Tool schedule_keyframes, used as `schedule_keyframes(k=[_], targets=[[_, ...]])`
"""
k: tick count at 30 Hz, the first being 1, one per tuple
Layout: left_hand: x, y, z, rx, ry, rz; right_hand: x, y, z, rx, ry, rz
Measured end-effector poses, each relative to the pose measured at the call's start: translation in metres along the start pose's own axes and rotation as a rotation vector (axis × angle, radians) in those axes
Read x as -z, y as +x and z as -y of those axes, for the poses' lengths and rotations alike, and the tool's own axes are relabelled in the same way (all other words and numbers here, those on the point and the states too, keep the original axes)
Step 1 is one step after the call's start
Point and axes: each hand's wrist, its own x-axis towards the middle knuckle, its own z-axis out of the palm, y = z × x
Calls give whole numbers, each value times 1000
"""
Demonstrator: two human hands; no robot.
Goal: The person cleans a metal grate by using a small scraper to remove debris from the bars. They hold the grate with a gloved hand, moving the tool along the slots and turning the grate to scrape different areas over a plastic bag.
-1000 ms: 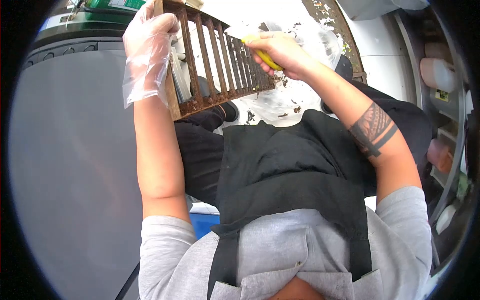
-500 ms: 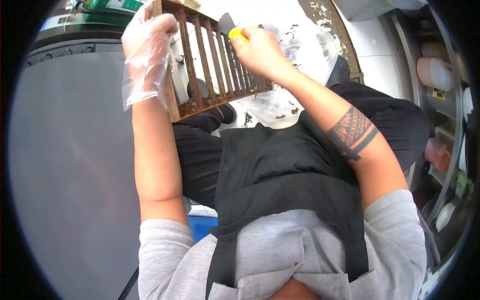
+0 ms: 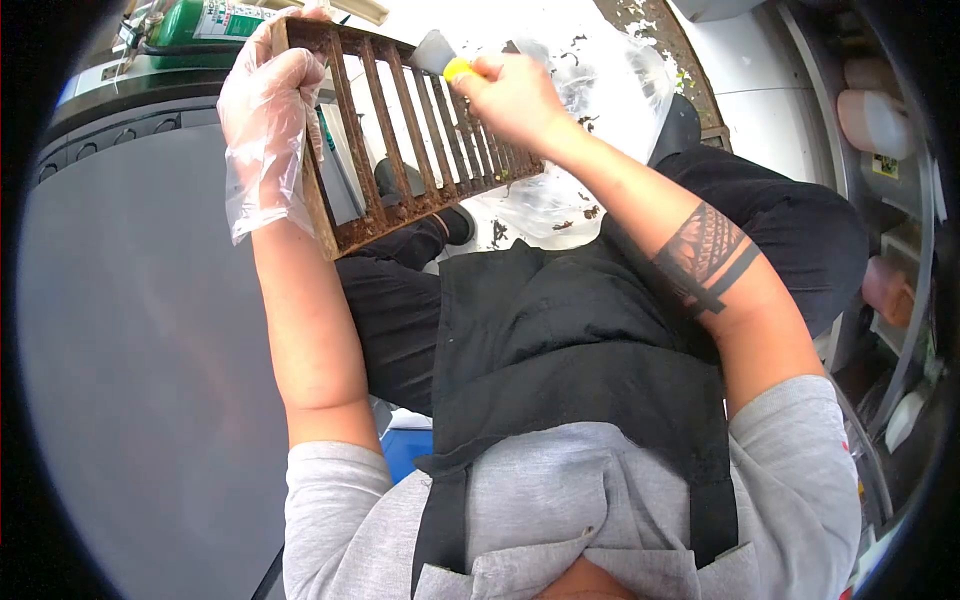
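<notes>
My left hand, in a loose clear plastic glove, grips the left edge of a rusty metal grate and holds it up, tilted, over my lap. My bare right hand is closed on a scraper with a yellow handle and a flat metal blade. The blade rests against the grate's upper bars. A clear plastic sheet dotted with dark scrapings lies under the grate. I wear a black apron over a grey shirt.
A green canister lies at the top left beside a dark appliance edge. A broad grey surface fills the left. A second rusty piece lies at the top right. Pink and white containers stand on the right.
My right hand has slid the scraper from the grate's lower right bars up toward its upper edge. The grate and my left hand have shifted slightly left.
</notes>
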Motion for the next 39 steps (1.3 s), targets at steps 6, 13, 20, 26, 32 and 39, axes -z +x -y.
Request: schedule_keyframes(k=[6, 13, 20, 26, 32, 39], targets=[[-1, 1, 0, -49, 1, 41, 7, 14, -9, -224, 351, 290], [0, 2, 7, -42, -89, -8, 18, 8, 10, -345, 168, 471], [-2, 7, 1, -61, -55, 6, 43, 22, 19, -114, -47, 400], [8, 38, 71, -963, 576, -156, 46, 49, 9, 353, -381, 271], [-10, 2, 3, -115, -133, -18, 78, 72, 72, 299, -593, 538], [-16, -6, -1, -104, -154, -48, 75, 80, 66, 367, -643, 582]])
